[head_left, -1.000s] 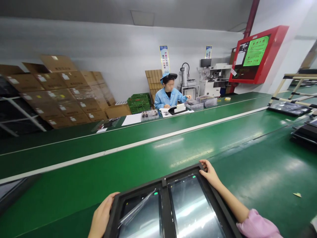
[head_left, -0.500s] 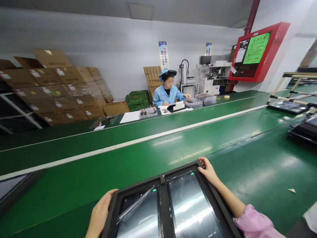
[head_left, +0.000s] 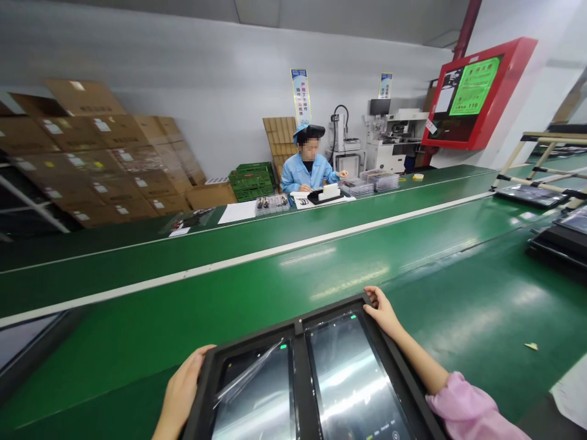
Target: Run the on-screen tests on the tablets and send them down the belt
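A black two-compartment tray (head_left: pixel 300 366) is held between my hands at the bottom of the view. My left hand (head_left: pixel 184 382) is closed around its left rim, with the thumb side near the far left corner. My right hand (head_left: pixel 381 313) grips the far right corner, fingers bent over the edge. In the left compartment lies a flat dark-screened device (head_left: pixel 257 406), with a loose, wrinkled clear film (head_left: pixel 247 374) across it. The right compartment carries a similar screen device (head_left: pixel 355 373), which reflects light. Each device has a small green mark at its top edge. The tray's near end is cut off.
Green work surface (head_left: pixel 220 305) stretches across, split by a white strip (head_left: pixel 275 249). Another dark tray (head_left: pixel 34 339) lies at left; stacked trays (head_left: pixel 562 241) and a tube rack (head_left: pixel 527 159) stand at right. Across the belt sits a co-worker in blue (head_left: pixel 308 171).
The view has tipped slightly, so the scene sits a little higher and further left. Both hands keep their hold on the tray.
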Available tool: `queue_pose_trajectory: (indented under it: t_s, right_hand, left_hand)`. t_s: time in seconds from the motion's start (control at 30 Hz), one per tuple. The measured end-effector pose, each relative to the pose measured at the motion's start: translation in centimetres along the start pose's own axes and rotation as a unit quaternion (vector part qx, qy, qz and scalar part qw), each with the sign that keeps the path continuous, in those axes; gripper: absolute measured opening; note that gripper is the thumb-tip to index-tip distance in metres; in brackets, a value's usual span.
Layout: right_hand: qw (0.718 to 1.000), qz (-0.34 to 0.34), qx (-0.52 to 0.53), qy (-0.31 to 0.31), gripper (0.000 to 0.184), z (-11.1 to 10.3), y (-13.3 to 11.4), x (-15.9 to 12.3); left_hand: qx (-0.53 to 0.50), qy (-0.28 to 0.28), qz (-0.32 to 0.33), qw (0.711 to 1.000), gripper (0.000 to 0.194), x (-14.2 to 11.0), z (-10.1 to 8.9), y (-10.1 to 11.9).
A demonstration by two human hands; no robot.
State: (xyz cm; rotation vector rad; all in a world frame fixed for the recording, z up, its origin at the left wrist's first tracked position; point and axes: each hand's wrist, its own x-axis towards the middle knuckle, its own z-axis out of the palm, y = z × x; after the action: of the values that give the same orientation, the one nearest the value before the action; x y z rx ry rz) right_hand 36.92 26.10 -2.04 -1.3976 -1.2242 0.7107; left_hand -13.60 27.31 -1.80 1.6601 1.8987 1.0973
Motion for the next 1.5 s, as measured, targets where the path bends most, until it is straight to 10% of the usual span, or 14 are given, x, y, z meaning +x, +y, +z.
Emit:
queue_pose_trajectory:
  t_s: [0.7,1.03,1.5]
  right_hand:
    - [1.000,-0.003,0.002,-0.023,0.048,-0.6,0.9,0.6]
    - [1.000,-0.013,-0.007,-0.003,0.046,0.1,1.1,0.9]
    - [0.999,-0.004,-0.046,-0.011,0.043,0.5,-0.3,0.7]
  left_hand:
    - [-0.029,0.007,0.019,0.999,0.065,-0.8,0.5,1.4]
    - [-0.022,0.029,0.011,0.999,0.060,1.1,1.1,-2.5]
    - [0.010,-0.025,-0.017,0.999,0.054,0.7,-0.2,-0.2]
